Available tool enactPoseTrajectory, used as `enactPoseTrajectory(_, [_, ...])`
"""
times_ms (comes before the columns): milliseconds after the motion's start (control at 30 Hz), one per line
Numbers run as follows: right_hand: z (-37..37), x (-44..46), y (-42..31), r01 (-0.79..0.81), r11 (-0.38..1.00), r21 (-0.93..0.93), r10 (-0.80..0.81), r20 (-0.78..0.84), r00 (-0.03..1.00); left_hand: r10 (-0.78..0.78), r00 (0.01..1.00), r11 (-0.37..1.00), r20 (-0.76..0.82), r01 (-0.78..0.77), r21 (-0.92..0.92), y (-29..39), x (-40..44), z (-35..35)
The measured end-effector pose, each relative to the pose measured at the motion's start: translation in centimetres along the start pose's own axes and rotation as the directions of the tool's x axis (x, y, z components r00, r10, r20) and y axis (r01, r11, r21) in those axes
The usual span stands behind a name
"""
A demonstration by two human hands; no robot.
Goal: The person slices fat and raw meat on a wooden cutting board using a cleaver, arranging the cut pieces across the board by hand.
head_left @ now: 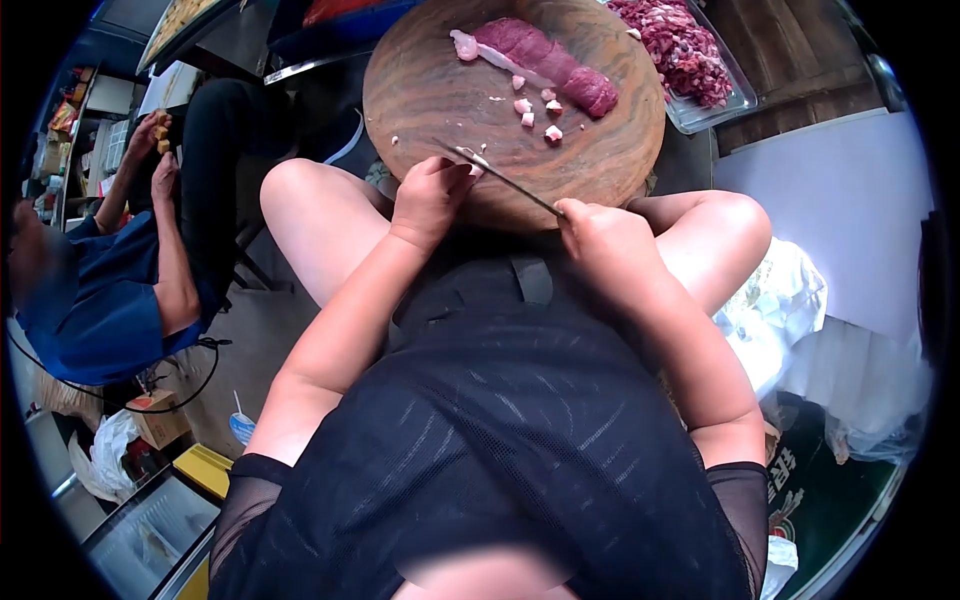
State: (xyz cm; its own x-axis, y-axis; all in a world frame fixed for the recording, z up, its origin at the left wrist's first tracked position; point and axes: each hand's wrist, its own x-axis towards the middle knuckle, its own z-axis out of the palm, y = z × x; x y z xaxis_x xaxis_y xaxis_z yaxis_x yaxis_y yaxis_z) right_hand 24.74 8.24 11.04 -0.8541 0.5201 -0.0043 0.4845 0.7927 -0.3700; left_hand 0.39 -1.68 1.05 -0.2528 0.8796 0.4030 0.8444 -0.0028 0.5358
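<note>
A round wooden chopping block point(420, 90) stands in front of my knees. My right hand point(608, 243) is closed round the handle end of a thin knife point(515, 188), whose blade slants up and left over the block's near edge. Beside the blade, my left hand point(430, 200) pinches a small pale piece of meat point(475, 170). Farther back on the block lies a long red piece of meat point(535, 58) with a pale fatty edge. Several small pale-pink cubes point(527, 119) are scattered below it.
Chopped red meat point(680, 50) fills a clear tray point(742, 100) at the block's right. At the left sits another person point(110, 290) in blue, holding small brown pieces. White plastic bags point(775, 310) lie by my right knee, and a pale panel point(830, 210) stands farther right.
</note>
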Motion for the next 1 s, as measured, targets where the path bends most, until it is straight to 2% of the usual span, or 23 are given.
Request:
enactPoseTrajectory(67, [0.2,0.3,-0.7,0.004,0.999,-0.032,-0.003,0.020,1.000,-0.016,1.000,1.000,-0.009,0.016,0.025,0.1,-0.1,0.5])
enactPoseTrajectory(133, [-0.3,0.8,-1.5,-0.062,0.992,-0.110,0.082,0.190,0.978,-0.026,1.000,0.999,-0.008,0.027,0.047,0.3,0.4,0.6])
enactPoseTrajectory(300, [-0.1,3.1,-2.5,-0.024,1.000,0.004,0.022,0.222,0.975,0.018,1.000,0.998,-0.013,-0.019,-0.058,0.0,0.6,0.4])
enactPoseTrajectory(367, [1.2,6.1,-2.9,-0.014,1.000,0.021,0.010,0.187,0.982,-0.011,1.000,0.999,-0.001,0.011,-0.031,-0.6,0.1,1.1])
enactPoseTrajectory(467, [2.8,10.5,-3.7,0.097,0.995,0.000,-0.096,0.164,0.982,-0.032,0.999,0.999,0.037,0.031,0.014,-0.4,0.2,0.4])
enactPoseTrajectory(533, [2.3,12.9,-3.3,0.087,0.996,-0.015,-0.080,0.267,0.960,-0.033,0.998,0.999,0.044,0.035,-0.034,-0.1,0.3,0.4])
enactPoseTrajectory(600, [2.3,13.0,-2.5,-0.045,0.999,-0.021,0.048,0.222,0.974,-0.064,0.995,0.998,0.078,0.066,-0.022,0.2,0.2,0.3])
enactPoseTrajectory(633, [2.7,12.2,-2.2,-0.037,0.999,-0.003,0.038,0.092,0.995,-0.065,0.996,0.997,0.066,0.066,-0.025,0.0,0.2,0.5])
enactPoseTrajectory(667, [2.7,11.6,-1.6,-0.028,1.000,-0.013,0.030,0.095,0.995,-0.058,0.997,0.998,0.041,0.059,-0.024,-0.3,0.1,0.8])
enactPoseTrajectory(733, [1.9,9.9,-1.3,-0.082,0.995,0.056,0.082,-0.008,0.997,-0.064,0.998,0.998,0.009,0.064,-0.027,-0.1,-0.3,0.8])
enactPoseTrajectory(800, [0.6,7.0,-1.2,-0.097,0.992,0.078,0.096,0.013,0.995,-0.218,0.976,0.974,0.025,0.219,-0.057,0.7,-0.3,-0.1])
enactPoseTrajectory(833, [0.2,5.7,-1.0,-0.047,0.996,0.073,0.047,-0.009,0.999,-0.164,0.986,0.986,-0.011,0.165,0.040,1.1,-0.5,-0.8])
enactPoseTrajectory(867, [-0.1,4.5,-0.8,0.001,0.998,0.070,0.001,-0.028,1.000,-0.161,0.987,0.986,-0.014,0.162,0.039,0.8,-0.8,-1.1])
enactPoseTrajectory(933, [-0.7,2.6,-0.6,0.010,0.996,0.085,-0.010,-0.006,1.000,-0.264,0.963,0.964,0.049,0.265,-0.025,0.6,-1.4,-1.2])
enactPoseTrajectory(1000, [-0.7,1.3,-0.8,0.020,0.994,0.106,-0.022,0.020,1.000,-0.312,0.947,0.950,0.078,0.313,-0.003,0.9,-1.4,-1.2])
